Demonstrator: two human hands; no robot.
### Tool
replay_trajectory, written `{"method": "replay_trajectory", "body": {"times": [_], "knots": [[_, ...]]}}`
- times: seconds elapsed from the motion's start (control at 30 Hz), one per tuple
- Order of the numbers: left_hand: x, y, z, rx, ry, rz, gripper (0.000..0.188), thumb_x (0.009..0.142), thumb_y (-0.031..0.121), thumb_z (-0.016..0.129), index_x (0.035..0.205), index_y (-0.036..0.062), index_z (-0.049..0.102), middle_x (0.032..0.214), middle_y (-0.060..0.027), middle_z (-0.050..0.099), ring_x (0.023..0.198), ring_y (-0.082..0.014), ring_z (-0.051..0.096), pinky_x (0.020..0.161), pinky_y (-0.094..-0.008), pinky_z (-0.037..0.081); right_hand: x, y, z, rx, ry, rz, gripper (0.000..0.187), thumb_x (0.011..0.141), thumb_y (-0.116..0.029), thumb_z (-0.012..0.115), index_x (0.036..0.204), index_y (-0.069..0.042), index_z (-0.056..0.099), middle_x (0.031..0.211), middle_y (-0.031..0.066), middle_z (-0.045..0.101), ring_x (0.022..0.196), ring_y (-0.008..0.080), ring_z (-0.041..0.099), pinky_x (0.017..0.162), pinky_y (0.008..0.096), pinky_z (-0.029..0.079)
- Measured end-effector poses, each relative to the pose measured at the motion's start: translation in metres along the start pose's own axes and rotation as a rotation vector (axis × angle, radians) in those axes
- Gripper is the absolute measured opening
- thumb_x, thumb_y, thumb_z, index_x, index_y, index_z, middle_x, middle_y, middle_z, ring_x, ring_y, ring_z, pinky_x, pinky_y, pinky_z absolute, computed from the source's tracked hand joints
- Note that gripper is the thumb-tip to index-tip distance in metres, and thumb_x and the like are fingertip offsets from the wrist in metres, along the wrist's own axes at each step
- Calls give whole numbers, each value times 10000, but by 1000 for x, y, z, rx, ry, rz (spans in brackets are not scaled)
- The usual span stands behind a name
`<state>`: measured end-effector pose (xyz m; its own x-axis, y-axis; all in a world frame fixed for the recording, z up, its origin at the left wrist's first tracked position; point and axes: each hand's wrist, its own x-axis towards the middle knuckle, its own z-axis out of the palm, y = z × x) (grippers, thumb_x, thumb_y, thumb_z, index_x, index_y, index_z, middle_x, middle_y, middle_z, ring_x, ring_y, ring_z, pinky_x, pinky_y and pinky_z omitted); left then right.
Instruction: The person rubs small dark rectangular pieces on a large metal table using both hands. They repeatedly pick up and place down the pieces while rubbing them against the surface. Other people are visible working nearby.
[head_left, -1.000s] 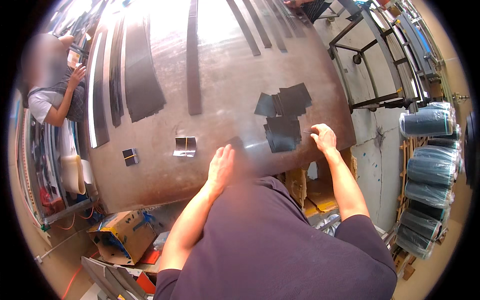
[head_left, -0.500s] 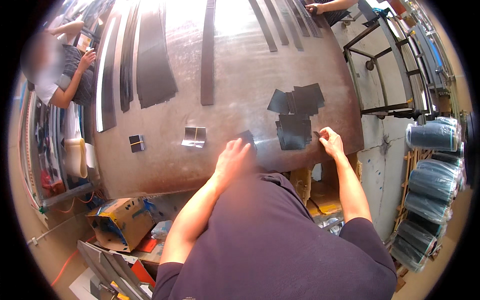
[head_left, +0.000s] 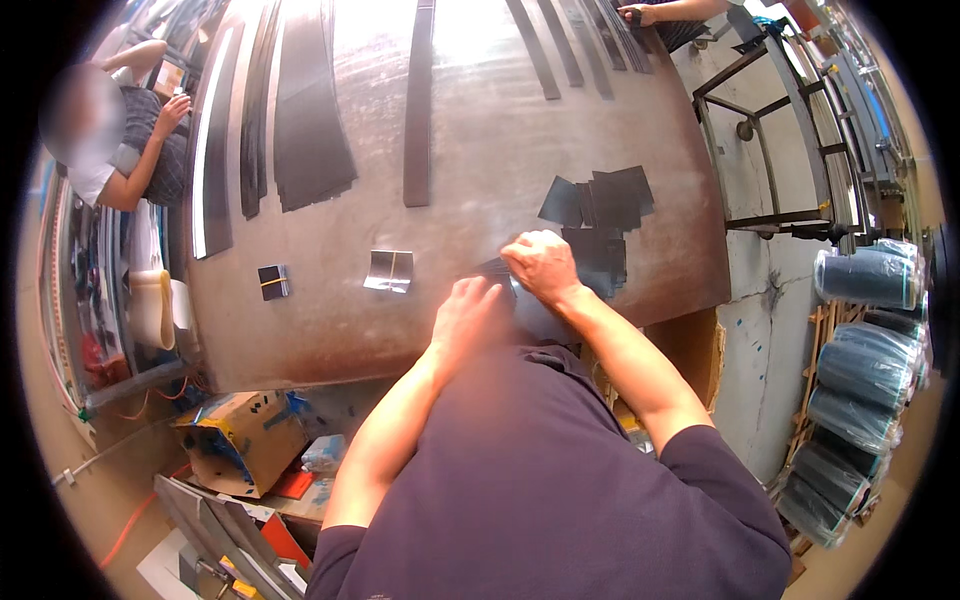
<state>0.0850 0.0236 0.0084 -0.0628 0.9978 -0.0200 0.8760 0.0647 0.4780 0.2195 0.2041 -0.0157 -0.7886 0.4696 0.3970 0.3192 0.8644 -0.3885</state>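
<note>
There is one view only, from the camera on my head, the left of the pair, looking steeply down over my chest and both forearms, which rise from the lower edge. It faces forward across the table (head_left: pixel 480 130), whose near edge sits close below me while its far end runs to the top of the picture. The fisheye lens bends the table edges and rounds the scene into a dark rim. My left hand (head_left: pixel 470 315) and right hand (head_left: pixel 542 265) lie near the middle, close to the lens. At the left rim sits another person (head_left: pixel 130 150); at the right, a metal frame (head_left: pixel 775 150) and stacked rolls (head_left: pixel 860 350).
</note>
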Motion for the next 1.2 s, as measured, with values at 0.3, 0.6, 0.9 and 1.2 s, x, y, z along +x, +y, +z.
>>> {"method": "replay_trajectory", "body": {"times": [0.3, 0.6, 0.9, 1.2], "knots": [[-3, -7, 5, -72, 42, -38, 390, 878, 117, 709, 1250, 154, 597, 1269, -97, 582, 1235, -369, 586, 907, -444, 639, -39, -6, 4, -111, -220, -153, 243, 971, -223, 712, 749, -128, 678, 746, 54, 633, 737, 243, 650, 716, 403, 497], [0, -4, 3, -41, 23, -66, 365, 886, 115, 695, 1232, 170, 594, 1287, -68, 572, 1250, -363, 577, 873, -456, 653, -26, -25, -16, -66, -161, 31, 175, 913, -181, 742, 754, -128, 690, 753, 55, 641, 747, 266, 651, 716, 417, 504], [-4, -10, 17, -31, 2, -141, 311, 916, 97, 661, 1216, 121, 580, 1295, -126, 539, 1266, -387, 559, 894, -502, 637, -53, -39, -25, 15, -323, -26, 149, 874, -180, 751, 751, -140, 676, 748, 42, 636, 737, 259, 647, 716, 407, 505], [-6, -3, 10, -136, 15, -235, 377, 918, 125, 711, 1273, 114, 582, 1353, -176, 529, 1291, -416, 544, 968, -530, 582, -64, -33, -7, 35, -432, -85, 160, 854, -179, 710, 709, -156, 644, 763, 48, 636, 726, 269, 655, 700, 411, 513]]}}
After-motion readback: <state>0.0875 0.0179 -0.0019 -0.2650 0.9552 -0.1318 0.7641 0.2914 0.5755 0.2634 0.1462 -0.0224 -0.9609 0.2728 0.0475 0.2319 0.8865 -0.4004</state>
